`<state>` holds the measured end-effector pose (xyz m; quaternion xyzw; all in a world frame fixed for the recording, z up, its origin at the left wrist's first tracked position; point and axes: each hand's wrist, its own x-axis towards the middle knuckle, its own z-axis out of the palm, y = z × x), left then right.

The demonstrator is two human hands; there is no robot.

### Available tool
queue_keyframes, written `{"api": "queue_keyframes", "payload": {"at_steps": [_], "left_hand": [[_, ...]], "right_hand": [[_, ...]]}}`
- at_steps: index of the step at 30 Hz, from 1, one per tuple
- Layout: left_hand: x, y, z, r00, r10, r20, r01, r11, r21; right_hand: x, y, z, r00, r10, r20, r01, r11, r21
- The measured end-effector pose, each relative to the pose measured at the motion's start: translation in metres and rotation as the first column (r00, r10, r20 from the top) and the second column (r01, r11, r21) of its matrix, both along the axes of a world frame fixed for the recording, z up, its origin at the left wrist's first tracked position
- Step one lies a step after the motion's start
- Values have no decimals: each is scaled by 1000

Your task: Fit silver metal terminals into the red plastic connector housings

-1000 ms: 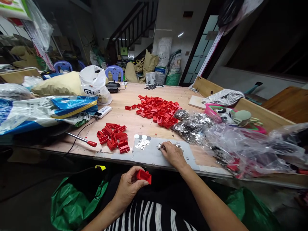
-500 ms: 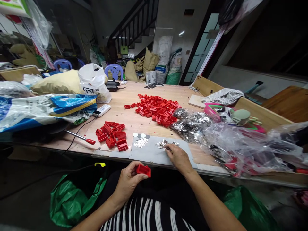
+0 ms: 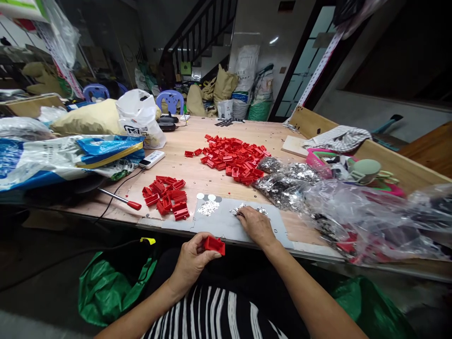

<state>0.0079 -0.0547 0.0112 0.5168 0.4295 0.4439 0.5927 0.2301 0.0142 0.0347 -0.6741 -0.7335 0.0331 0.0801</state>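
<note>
Between the thumb and fingers of my left hand [image 3: 193, 260] is a small red plastic box [image 3: 214, 245], its hollow side facing up, held just off the table's front edge. My right hand [image 3: 257, 227] reaches down onto the grey mat [image 3: 219, 225], fingertips pinched together at a pile of small shiny metal pieces [image 3: 238, 208]. What those fingers hold, if anything, is hidden. Left of that pile lies a heap of small whitish pieces [image 3: 208, 207], with two white discs [image 3: 211, 197] just behind it. A small group of red boxes [image 3: 165, 195] lies left of the mat.
A large heap of red boxes [image 3: 235, 157] spreads across mid-table. Clear plastic bags of metal pieces [image 3: 278, 188] crowd the right, near a pink basket [image 3: 318, 162]. A red-tipped lever [image 3: 134, 205], a white device [image 3: 152, 159] and sacks [image 3: 63, 155] occupy the left.
My right hand has shifted slightly left over the metal pieces. The left hand still holds the red box, now slightly higher and to the right. The camera view has shifted a little.
</note>
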Motion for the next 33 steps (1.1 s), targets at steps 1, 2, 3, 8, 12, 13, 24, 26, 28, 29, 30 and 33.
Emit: {"api": "queue_keyframes", "payload": {"at_steps": [1,2,3,8,12,13,24,26,28,29,30,33], "left_hand": [[0,0,0,1000,-1,8,1,1000,-1],[0,0,1,1000,-2,14,2,1000,-1],[0,-1,1,1000,-3,20,3,1000,-1],[-1,-1,1,999,3,44,-3,1000,2],[0,-1,3,999,-2,34,2,1000,4],[0,-1,4,999,-2,32,2,1000,5],[1,4,2,998,54,33,-54,999,5],[1,5,3,998,55,10,-55,998,40],[-1,5,5,996,72,-57,-66,992,111],[-2,6,6,989,92,-113,-73,984,161],[-4,6,8,977,121,-177,-81,972,219],[-6,6,13,916,212,-341,-72,922,381]], "right_hand": [[0,0,1,1000,-3,-4,3,1000,-4],[0,0,2,1000,-5,-10,5,1000,-7],[-1,-1,4,1000,-6,-18,6,1000,-12],[-2,-11,14,994,29,-105,-39,995,-93],[0,-14,18,988,23,-156,-46,988,-147],[1,-14,18,986,8,-166,-32,990,-138],[4,-20,3,983,59,-173,-71,995,-64],[1,-22,3,969,83,-232,-91,996,-24],[-3,-27,7,925,122,-361,-133,991,-6],[-6,-30,10,892,140,-430,-158,987,-5],[-9,-34,14,857,155,-491,-183,983,-8],[-20,-48,26,783,185,-594,-233,972,-4]]}}
